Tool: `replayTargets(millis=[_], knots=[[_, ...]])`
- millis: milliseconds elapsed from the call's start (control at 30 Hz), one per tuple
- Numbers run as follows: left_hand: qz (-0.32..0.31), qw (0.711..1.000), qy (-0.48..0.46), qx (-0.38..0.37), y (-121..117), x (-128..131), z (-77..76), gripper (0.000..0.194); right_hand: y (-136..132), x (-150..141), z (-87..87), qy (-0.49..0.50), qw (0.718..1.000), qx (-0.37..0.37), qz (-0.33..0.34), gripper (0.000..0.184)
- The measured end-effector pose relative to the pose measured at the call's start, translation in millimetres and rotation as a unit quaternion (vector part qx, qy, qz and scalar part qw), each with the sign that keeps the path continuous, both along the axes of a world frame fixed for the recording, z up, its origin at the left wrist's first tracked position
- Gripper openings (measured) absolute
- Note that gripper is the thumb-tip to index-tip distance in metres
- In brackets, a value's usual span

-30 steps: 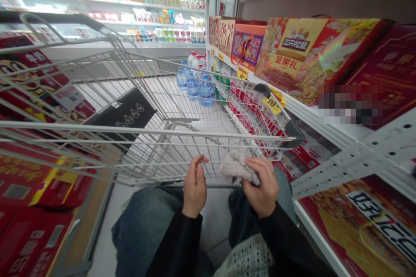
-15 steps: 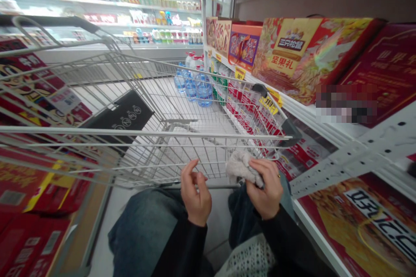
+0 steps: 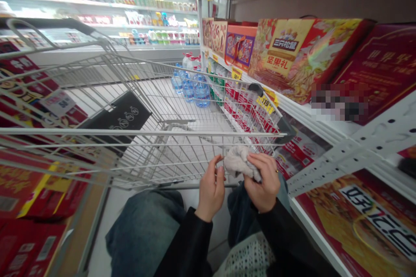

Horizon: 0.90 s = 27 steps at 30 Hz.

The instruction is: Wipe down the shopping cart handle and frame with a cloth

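- Head view, the change: the left hand (image 3: 210, 191) has swung rightward, so its fingertips now sit right beside the crumpled pale-grey cloth (image 3: 238, 161), where half a second ago a clear gap lay between them.
- The left fingers are half-curled and parted from the thumb, grasping nothing visible; whether a fingertip brushes the cloth I cannot tell.
- The right hand (image 3: 264, 185) keeps the cloth pinched between thumb and fingers, bunched up in front of the lower near-side wires of the shopping cart (image 3: 162, 132); contact with the wires is unclear.
- As it looks, the cloth remains in the right hand's charge alone, with the left now within easy reach of it.
- Surface: the cart stands on a pale tiled floor (image 3: 97, 244), its black panel (image 3: 121, 117) folded at an angle inside.
- Room: a supermarket aisle, with a nut gift box (image 3: 282, 58) on the white shelf (image 3: 341, 130) at right, water jugs (image 3: 201, 91) on the floor ahead, a bright dairy display (image 3: 162, 54) behind, and red cartons (image 3: 30, 242) stacked at left.
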<state>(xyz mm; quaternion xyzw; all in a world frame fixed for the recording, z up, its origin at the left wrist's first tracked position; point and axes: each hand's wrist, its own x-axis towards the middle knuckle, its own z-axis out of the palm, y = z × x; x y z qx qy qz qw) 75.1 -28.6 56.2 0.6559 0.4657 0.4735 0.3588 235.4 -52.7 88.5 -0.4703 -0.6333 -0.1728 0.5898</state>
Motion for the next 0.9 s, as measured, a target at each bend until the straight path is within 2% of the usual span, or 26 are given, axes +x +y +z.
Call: replayTargets(millis=[67, 267, 500, 733, 900], knots=[[0.017, 1.0, 0.008, 0.001, 0, -1, 1.4, 0.046, 1, 0, 1.0, 0.003, 1.0, -0.001, 0.0, 0.037], [0.023, 0.999, 0.035, 0.002, 1, -4, 3.9, 0.047, 0, -3, -18.7, 0.007, 0.999, -0.046, 0.023, 0.035], [0.024, 0.999, 0.038, -0.019, 1, -12, 2.5, 0.048, -3, -3, 3.2, 0.003, 1.0, 0.003, 0.008, 0.037], [0.027, 0.999, 0.03, -0.008, -1, -13, 2.9, 0.046, -6, -3, -21.0, -0.019, 0.998, -0.043, 0.034, 0.037], [0.029, 0.999, 0.031, -0.009, -3, -14, 3.2, 0.044, -9, 1, -6.8, -0.009, 1.0, -0.019, 0.017, 0.038]])
